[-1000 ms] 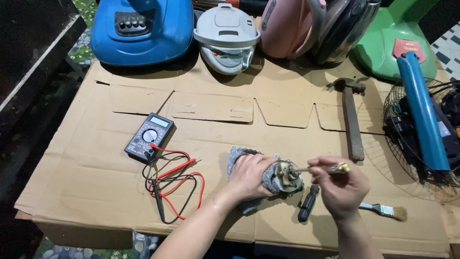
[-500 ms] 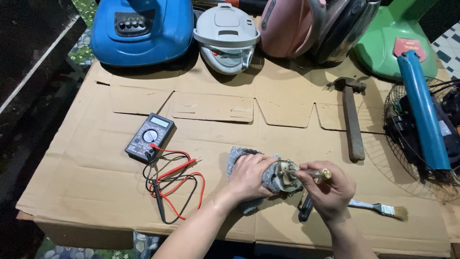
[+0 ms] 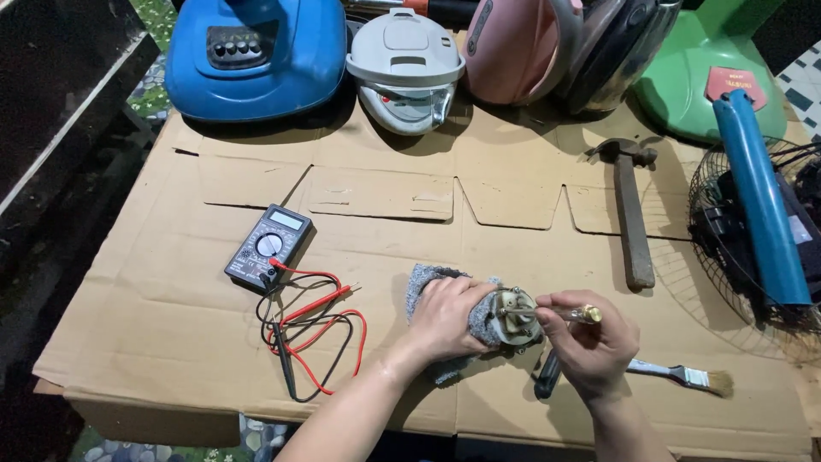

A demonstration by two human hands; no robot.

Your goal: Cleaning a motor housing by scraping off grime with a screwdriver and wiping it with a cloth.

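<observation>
Head view: your left hand (image 3: 446, 315) wraps the small motor (image 3: 513, 315) in a grey cloth (image 3: 428, 282), fingers closed round it, low centre of the cardboard worktop (image 3: 154, 282). Your right hand (image 3: 592, 346) pinches a screwdriver (image 3: 571, 314) w/ clear yellow handle, tip at the motor's face. Vs 1 s ago the right hand has come in closer and the tool sits tighter to the motor; the motor itself hasn't shifted, so work is on that face.

Nearby: multimeter (image 3: 268, 249) w/ red and black leads (image 3: 312, 338) to the left, brush (image 3: 684, 376) and dark-handled tool (image 3: 547, 376) by the right hand, hammer (image 3: 631, 214) beyond.

Containers: none open; the blue appliance (image 3: 256, 56) and white cooker (image 3: 406, 68) at the back are shut, contents unseen.
</observation>
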